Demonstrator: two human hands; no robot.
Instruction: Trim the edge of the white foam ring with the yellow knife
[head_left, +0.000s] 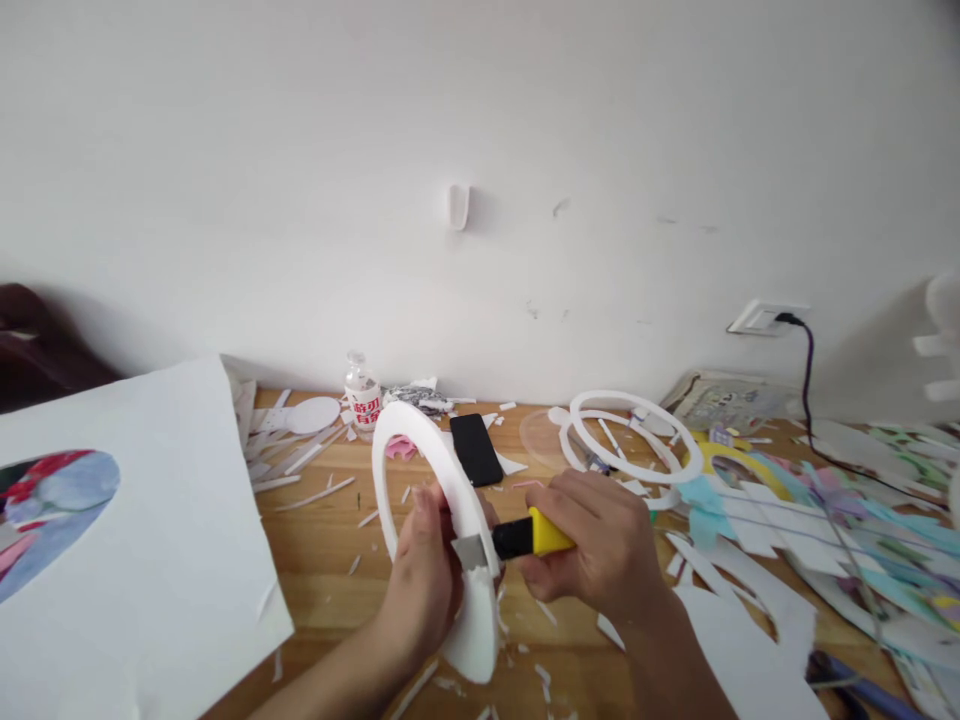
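Observation:
My left hand (424, 570) is closed on a white foam ring (420, 440) and holds it upright over the wooden table (322, 540). My right hand (600, 545) grips a yellow and black utility knife (534, 535). Its metal blade (471, 550) lies against the ring's outer edge, just beside my left fingers. Small white foam shavings lie on the wood below the ring.
A large white foam board (150, 540) with an oval hole lies at the left. Behind the ring are a black phone (475, 449), a small bottle (362, 397) and more white rings (637, 440). Coloured paper scraps cover the right side. A cable hangs from a wall socket (765, 317).

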